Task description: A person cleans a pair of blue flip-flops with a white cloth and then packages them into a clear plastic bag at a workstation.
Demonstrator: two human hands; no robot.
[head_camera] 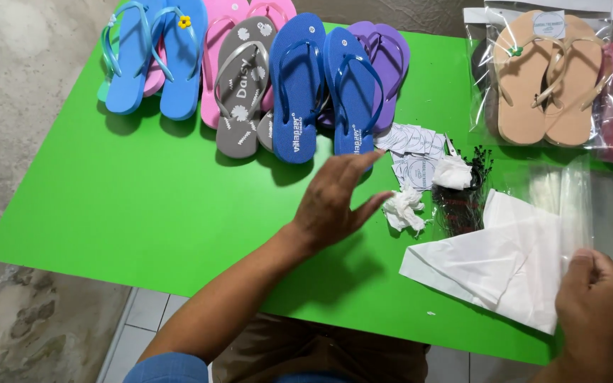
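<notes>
While light blue flip-flops point(154, 60), grey pair point(243, 89) and royal blue pair point(324, 89) lie in row at far edge of green table point(143, 206), left hand point(335, 202) hovers mid-table, fingers spread, holding nothing, just beside crumpled tissue point(404, 207). Clear plastic bag point(569, 202) at right, over white sheets point(491, 266): likely light, limp, slippery; best taken at edge. Right hand point(597, 312) pinches bag's lower edge, fingers closed on it.

Bright, even daylight; soft shadows fall toward the near edge of the green worktop point(143, 206). Clear bag point(562, 191) glares slightly. Focus sharp.
</notes>
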